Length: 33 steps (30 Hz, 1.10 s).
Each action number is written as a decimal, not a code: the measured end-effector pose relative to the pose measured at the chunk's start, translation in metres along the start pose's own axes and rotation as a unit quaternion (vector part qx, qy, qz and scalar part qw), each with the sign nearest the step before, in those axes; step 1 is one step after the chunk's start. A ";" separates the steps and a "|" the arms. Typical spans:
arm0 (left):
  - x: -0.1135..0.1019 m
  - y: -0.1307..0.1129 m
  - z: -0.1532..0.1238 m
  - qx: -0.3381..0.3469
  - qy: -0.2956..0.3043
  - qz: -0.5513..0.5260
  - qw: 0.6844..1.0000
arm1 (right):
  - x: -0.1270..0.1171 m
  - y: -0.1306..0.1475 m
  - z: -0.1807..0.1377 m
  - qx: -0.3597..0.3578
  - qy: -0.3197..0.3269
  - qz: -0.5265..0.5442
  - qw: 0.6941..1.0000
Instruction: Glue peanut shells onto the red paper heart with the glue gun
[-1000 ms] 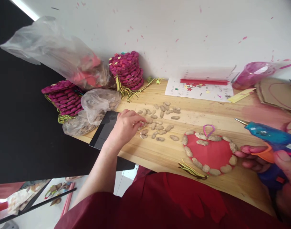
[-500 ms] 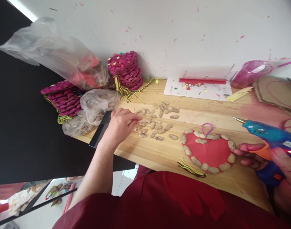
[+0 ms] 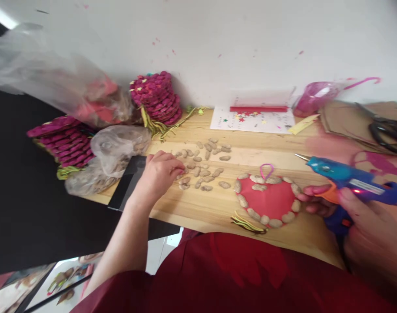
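My left hand (image 3: 160, 172) rests on the wooden table (image 3: 205, 208) at the left edge of a scatter of loose peanuts (image 3: 203, 167), its fingers curled in a pinch over one of them. My right hand (image 3: 355, 221) grips a blue glue gun (image 3: 351, 180) with an orange trigger, its metal tip pointing left above the table. Just left of that hand lies a red heart (image 3: 266, 201) rimmed with peanuts, with a pink loop at its top and yellow threads at its lower left.
Purple-pink craft stacks (image 3: 157, 98) and plastic bags (image 3: 115, 150) crowd the table's back left. A dark tablet (image 3: 128, 182) lies by my left wrist. At the back right are a sticker sheet (image 3: 253, 119), a pink cup (image 3: 312, 98), cardboard and scissors (image 3: 385, 130).
The view has shifted to the right, bringing the scissors into sight. My left hand stays on the peanuts with fingers curled tighter. The glue gun has moved slightly left.
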<state>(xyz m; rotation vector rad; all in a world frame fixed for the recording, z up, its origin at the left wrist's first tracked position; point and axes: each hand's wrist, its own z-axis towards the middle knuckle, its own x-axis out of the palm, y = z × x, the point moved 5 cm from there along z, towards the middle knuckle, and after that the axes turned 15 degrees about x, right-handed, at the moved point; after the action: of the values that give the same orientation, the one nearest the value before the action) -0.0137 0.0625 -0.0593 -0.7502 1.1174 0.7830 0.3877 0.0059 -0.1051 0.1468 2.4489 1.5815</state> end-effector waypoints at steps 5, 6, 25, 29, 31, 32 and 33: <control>0.002 0.005 -0.005 0.030 -0.045 0.028 0.998 | 0.009 0.005 -0.003 0.026 0.024 0.103 0.994; 0.002 0.005 -0.005 0.033 -0.048 0.030 0.998 | 0.009 0.005 -0.002 0.024 0.029 0.111 0.993; 0.027 -0.189 0.078 0.194 -0.029 -0.054 0.979 | 0.001 0.000 -0.020 0.059 0.114 0.188 0.974; 0.036 -0.191 0.082 0.194 -0.023 -0.031 0.980 | -0.002 -0.002 -0.024 0.092 0.125 0.206 0.966; 0.038 -0.193 0.083 0.197 -0.026 -0.027 0.980 | -0.002 -0.002 -0.024 0.099 0.135 0.208 0.964; 0.039 -0.193 0.083 0.198 -0.028 -0.024 0.979 | -0.001 -0.002 -0.024 0.100 0.138 0.209 0.963; 0.040 -0.194 0.083 0.198 -0.028 -0.022 0.980 | -0.001 -0.002 -0.023 0.100 0.140 0.210 0.963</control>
<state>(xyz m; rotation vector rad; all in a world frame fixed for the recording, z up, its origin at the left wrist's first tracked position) 0.1996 0.0376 -0.0509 -0.4128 1.1561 0.5172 0.3829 -0.0158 -0.0972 0.5434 2.9507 1.5948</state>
